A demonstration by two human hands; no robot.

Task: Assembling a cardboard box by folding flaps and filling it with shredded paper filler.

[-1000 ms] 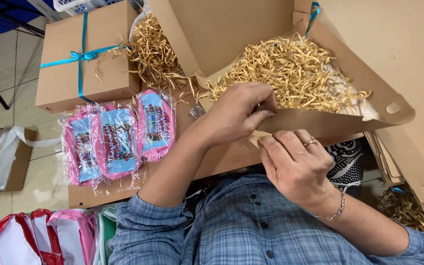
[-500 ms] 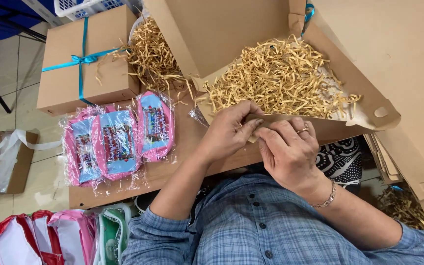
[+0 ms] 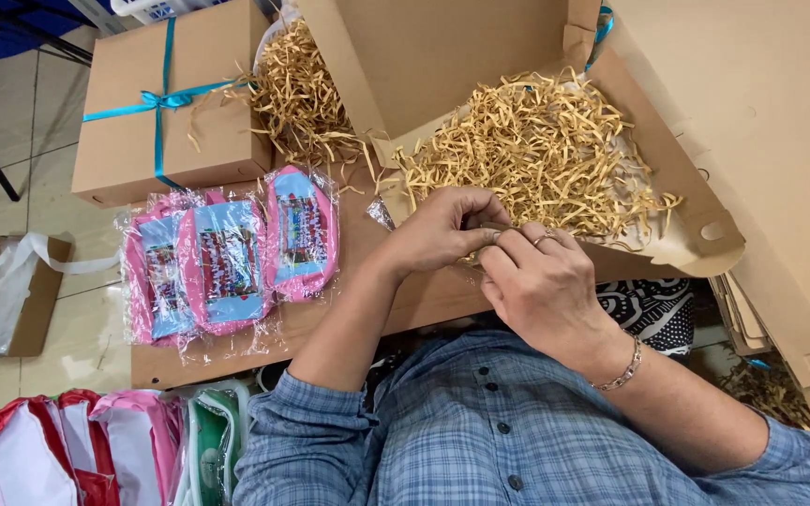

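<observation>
Fingers: both hands' fingertips (image 3: 503,236) pinch together over the open box's near edge, closed on something small (too hidden to name).
Left hand (image 3: 442,230): curled, knuckles up.
Right hand (image 3: 541,286): one ring, one bracelet, wrist bent inward.
Open cardboard box (image 3: 696,239): one, filled with shredded paper (image 3: 527,155).
Wrapped pink pouches (image 3: 227,262): three on the desk (image 3: 330,314).
Ribboned box (image 3: 166,108): one, closed.

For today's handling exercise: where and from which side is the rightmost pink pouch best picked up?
Grip the rightmost pink pouch at its right long edge, coming from the right. It lies flat on the cardboard; its left edge touches or overlaps the next pouch, while the right edge is free. Both hands are busy at the open box.
</observation>
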